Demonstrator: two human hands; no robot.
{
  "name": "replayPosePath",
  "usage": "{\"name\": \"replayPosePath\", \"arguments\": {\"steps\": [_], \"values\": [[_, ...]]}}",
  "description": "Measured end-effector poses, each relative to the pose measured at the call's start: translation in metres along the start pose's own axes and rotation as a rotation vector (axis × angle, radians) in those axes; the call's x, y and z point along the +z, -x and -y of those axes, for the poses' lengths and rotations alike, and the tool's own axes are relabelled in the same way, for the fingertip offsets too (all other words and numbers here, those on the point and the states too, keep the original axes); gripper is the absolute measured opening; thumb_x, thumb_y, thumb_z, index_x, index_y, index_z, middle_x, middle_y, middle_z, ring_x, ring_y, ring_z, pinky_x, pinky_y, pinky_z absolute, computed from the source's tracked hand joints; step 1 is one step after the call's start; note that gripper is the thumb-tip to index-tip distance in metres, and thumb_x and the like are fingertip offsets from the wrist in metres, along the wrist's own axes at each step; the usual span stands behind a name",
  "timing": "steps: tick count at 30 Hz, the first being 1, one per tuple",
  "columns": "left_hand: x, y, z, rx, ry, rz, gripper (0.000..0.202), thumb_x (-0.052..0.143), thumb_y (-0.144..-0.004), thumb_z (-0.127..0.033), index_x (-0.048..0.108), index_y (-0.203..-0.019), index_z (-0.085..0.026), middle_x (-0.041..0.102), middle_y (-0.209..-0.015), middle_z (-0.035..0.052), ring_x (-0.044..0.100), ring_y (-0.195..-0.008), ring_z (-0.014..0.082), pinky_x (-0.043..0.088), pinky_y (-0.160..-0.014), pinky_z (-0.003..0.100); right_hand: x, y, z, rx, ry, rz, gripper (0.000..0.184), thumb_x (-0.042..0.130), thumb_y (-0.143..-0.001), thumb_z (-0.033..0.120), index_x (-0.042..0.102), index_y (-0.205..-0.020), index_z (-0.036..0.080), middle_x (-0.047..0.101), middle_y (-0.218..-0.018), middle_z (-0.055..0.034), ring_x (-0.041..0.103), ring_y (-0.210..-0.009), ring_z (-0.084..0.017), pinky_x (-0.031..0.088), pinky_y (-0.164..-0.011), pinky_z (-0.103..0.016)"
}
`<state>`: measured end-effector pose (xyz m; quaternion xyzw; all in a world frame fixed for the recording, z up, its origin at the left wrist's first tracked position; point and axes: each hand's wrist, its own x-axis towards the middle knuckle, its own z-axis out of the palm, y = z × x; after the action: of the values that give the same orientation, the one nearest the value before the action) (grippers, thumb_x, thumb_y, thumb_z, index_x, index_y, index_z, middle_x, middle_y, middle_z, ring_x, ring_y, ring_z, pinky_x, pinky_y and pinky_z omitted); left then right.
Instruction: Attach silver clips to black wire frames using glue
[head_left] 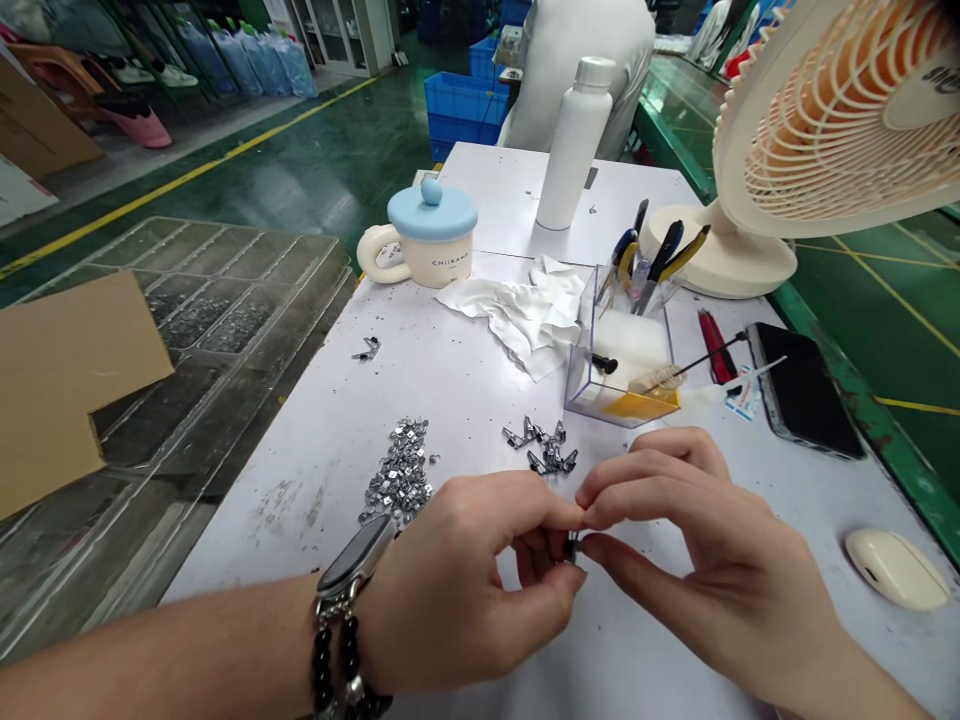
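Near the table's front, my left hand (pixel 480 575) pinches a small dark metal part (pixel 572 546) between thumb and fingers. From the other side, my right hand (pixel 697 550) closes its thumb and fingertips on the same part, and the two hands' fingertips meet. Fingers cover much of the part, so its exact kind is hidden. Just beyond my hands lies a small group of dark metal clip-like pieces (pixel 551 458). A heap of tiny silvery metal pieces (pixel 401 470) is spread beyond my left wrist, which wears a watch and a beaded bracelet.
A clear plastic box (pixel 622 360) with tools stands beyond my right hand, beside a phone (pixel 806 390) and a fan (pixel 750 240). Further back are crumpled tissue (pixel 532 310), a lidded mug (pixel 435 245) and a white bottle (pixel 576 145). Compartment trays (pixel 247 250) lie left. A person (pixel 589 60) sits ahead.
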<state>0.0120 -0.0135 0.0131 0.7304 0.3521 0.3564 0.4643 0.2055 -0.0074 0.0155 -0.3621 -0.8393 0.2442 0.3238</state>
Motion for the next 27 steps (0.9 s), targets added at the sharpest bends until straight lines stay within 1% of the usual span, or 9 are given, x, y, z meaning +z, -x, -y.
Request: {"name": "replayPosePath", "arguments": {"steps": [4, 8, 10, 13, 16, 20, 25, 27], "values": [[0.001, 0.0, 0.0, 0.002, 0.009, 0.004, 0.017, 0.055, -0.07, -0.002, 0.062, -0.084, -0.006, 0.058, -0.066, 0.0012, 0.055, -0.058, 0.0077, 0.047, -0.058, 0.017, 0.003, 0.0, 0.001, 0.002, -0.008, -0.018, 0.024, 0.059, -0.078, 0.007, 0.055, -0.092, 0.025, 0.063, -0.088, 0.0004, 0.056, -0.08, -0.017, 0.039, -0.077, -0.038], [0.0, 0.001, 0.0, -0.004, 0.037, 0.011, 0.017, 0.057, -0.07, -0.002, 0.061, -0.086, -0.006, 0.059, -0.068, 0.0021, 0.056, -0.059, 0.0081, 0.048, -0.058, 0.017, 0.002, 0.001, 0.001, 0.07, -0.09, -0.018, 0.022, 0.059, -0.078, 0.008, 0.055, -0.091, 0.026, 0.062, -0.087, 0.0004, 0.053, -0.083, -0.017, 0.041, -0.077, -0.036], [-0.001, 0.001, 0.001, 0.032, 0.055, -0.013, 0.019, 0.058, -0.07, -0.002, 0.061, -0.089, -0.005, 0.061, -0.07, 0.0033, 0.057, -0.06, 0.0087, 0.05, -0.06, 0.019, 0.0, 0.002, -0.001, 0.101, -0.184, -0.039, 0.021, 0.061, -0.078, 0.01, 0.056, -0.091, 0.026, 0.061, -0.087, -0.0002, 0.053, -0.085, -0.017, 0.044, -0.076, -0.034], [-0.003, 0.0, 0.002, 0.098, 0.061, -0.042, 0.024, 0.058, -0.072, -0.002, 0.061, -0.095, -0.005, 0.061, -0.072, 0.0045, 0.058, -0.062, 0.0096, 0.051, -0.063, 0.021, -0.003, 0.003, -0.007, 0.113, -0.279, -0.071, 0.023, 0.064, -0.078, 0.015, 0.056, -0.097, 0.026, 0.059, -0.091, -0.0029, 0.054, -0.092, -0.019, 0.048, -0.08, -0.035], [-0.004, -0.001, 0.002, 0.152, 0.01, -0.046, 0.024, 0.056, -0.072, -0.001, 0.06, -0.095, -0.006, 0.061, -0.072, 0.0044, 0.057, -0.063, 0.0099, 0.051, -0.063, 0.022, -0.002, 0.003, -0.011, 0.139, -0.29, -0.023, 0.029, 0.064, -0.078, 0.017, 0.054, -0.103, 0.027, 0.058, -0.094, -0.0037, 0.052, -0.095, -0.02, 0.048, -0.082, -0.037], [-0.002, 0.0, 0.001, 0.191, -0.057, -0.017, 0.02, 0.054, -0.072, -0.001, 0.06, -0.09, -0.007, 0.06, -0.07, 0.0048, 0.055, -0.063, 0.0103, 0.049, -0.063, 0.022, 0.001, 0.002, -0.008, 0.157, -0.283, 0.063, 0.025, 0.062, -0.08, 0.016, 0.055, -0.1, 0.029, 0.06, -0.092, -0.0008, 0.048, -0.09, -0.018, 0.047, -0.08, -0.036], [-0.001, 0.002, 0.002, 0.197, -0.086, 0.011, 0.016, 0.052, -0.075, -0.003, 0.059, -0.087, -0.011, 0.058, -0.069, 0.0035, 0.053, -0.063, 0.0099, 0.048, -0.062, 0.021, 0.001, 0.0, -0.005, 0.12, -0.248, 0.06, 0.02, 0.062, -0.08, 0.017, 0.056, -0.095, 0.029, 0.062, -0.084, 0.0, 0.048, -0.084, -0.019, 0.046, -0.075, -0.038], [-0.001, 0.001, 0.002, 0.207, -0.091, 0.01, 0.016, 0.052, -0.075, -0.003, 0.059, -0.087, -0.01, 0.058, -0.07, 0.0041, 0.053, -0.063, 0.01, 0.048, -0.062, 0.021, 0.001, 0.0, -0.006, 0.111, -0.235, 0.051, 0.019, 0.062, -0.08, 0.017, 0.056, -0.093, 0.029, 0.061, -0.081, 0.0006, 0.048, -0.082, -0.018, 0.046, -0.073, -0.037]]}}
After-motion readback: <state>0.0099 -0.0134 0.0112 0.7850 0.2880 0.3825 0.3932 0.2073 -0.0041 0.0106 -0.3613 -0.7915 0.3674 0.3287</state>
